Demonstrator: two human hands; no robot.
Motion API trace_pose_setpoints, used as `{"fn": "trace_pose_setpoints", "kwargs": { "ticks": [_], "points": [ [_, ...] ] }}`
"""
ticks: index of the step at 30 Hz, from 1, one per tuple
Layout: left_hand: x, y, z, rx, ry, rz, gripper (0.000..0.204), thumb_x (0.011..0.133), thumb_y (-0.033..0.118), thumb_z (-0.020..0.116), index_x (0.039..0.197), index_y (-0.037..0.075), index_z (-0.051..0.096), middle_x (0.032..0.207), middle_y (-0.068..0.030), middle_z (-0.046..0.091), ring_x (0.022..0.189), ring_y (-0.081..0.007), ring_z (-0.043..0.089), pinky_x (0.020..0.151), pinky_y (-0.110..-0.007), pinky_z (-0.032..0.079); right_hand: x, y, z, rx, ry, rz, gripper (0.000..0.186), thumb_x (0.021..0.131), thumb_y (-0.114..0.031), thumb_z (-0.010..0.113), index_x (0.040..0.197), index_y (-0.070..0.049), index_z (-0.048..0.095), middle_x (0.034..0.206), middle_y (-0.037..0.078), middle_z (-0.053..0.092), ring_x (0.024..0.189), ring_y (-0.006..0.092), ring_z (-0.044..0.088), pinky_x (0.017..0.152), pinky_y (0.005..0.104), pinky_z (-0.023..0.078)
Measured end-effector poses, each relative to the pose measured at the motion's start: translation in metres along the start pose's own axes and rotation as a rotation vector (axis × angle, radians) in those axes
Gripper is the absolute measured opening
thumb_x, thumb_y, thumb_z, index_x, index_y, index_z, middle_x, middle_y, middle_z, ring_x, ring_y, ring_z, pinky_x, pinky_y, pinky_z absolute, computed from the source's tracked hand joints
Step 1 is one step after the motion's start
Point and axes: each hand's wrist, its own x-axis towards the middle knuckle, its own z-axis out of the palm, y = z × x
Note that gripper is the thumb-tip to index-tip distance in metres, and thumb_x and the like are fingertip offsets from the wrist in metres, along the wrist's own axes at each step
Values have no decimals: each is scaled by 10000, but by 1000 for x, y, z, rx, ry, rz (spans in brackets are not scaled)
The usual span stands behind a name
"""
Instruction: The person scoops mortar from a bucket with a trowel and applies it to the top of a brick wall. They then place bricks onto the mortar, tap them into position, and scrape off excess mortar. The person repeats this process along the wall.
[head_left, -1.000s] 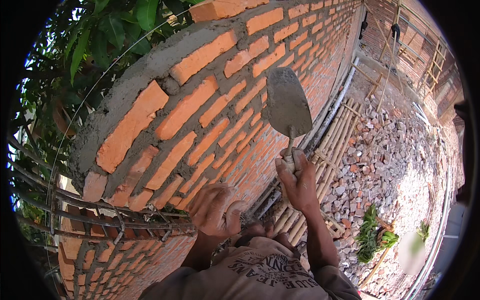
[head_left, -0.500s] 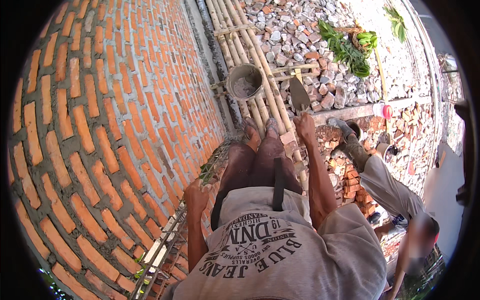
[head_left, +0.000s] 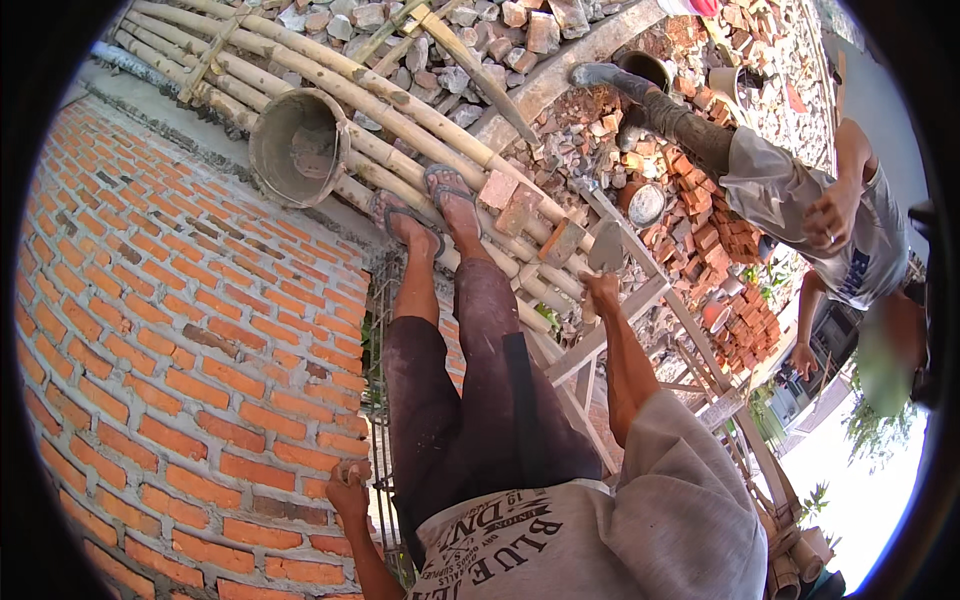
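My right hand (head_left: 600,293) is closed around the handle of a trowel (head_left: 606,248), its grey blade pointing away from me over the edge of the bamboo walkway (head_left: 400,100). Low at the left, my left hand (head_left: 348,488) is curled closed beside the brick wall (head_left: 200,400) and some thin steel bars (head_left: 380,400). Whatever it may hold cannot be made out. A bucket (head_left: 262,150) with grey mortar inside stands on the bamboo, ahead and left of my sandalled feet. Several loose bricks (head_left: 562,243) lie on the poles between my feet and the trowel.
Below at the right, a co-worker (head_left: 780,180) stands among brick piles (head_left: 735,325) and another bucket (head_left: 642,204). A wooden frame (head_left: 640,300) rises beside my right arm. Broken stone rubble (head_left: 480,60) lies beyond the walkway.
My view and body have turned to the right, so the bucket now appears farther left. The trowel is still in my right hand. My left hand is now lower, by the wall.
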Motion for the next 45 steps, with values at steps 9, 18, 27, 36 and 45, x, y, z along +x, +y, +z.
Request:
{"fn": "trace_pose_setpoints", "kwargs": {
  "ticks": [9,18,27,36,45],
  "points": [
    [50,30,41,-295,-44,-405,247,925,77,566,1064,-123,605,895,-169,658,794,-196,637,708,-337,521,144,121,115,-819,698,-861,324,834,-319,762,746,-25,656,763,161,503,746,340,508,597,441,402],
    [94,43,59,-216,-150,-292,372,944,251,623,1021,-113,611,802,-80,636,669,-115,560,585,-262,447,179,128,147,-712,451,-424,511,765,-459,772,767,43,677,792,221,595,801,429,571,733,507,438],
    [113,63,47,-265,-123,-345,362,949,263,593,1130,-47,650,947,-130,683,845,-206,652,756,-376,538,167,61,162,228,411,174,526,703,-330,815,948,103,645,956,237,666,851,357,634,773,451,501],
    [119,66,59,-243,-141,-288,389,946,224,603,1132,-117,581,875,-127,654,716,-149,620,606,-271,520,174,14,125,-24,149,57,476,736,-364,773,864,74,640,861,166,640,656,273,589,596,394,472],
    [107,160,20,-229,-37,126,374,881,141,628,1157,-110,599,968,-198,687,864,-249,672,781,-360,534,52,-132,87,-466,189,-369,433,787,-405,706,899,13,680,896,287,673,833,417,671,763,470,520]
  ]
}}
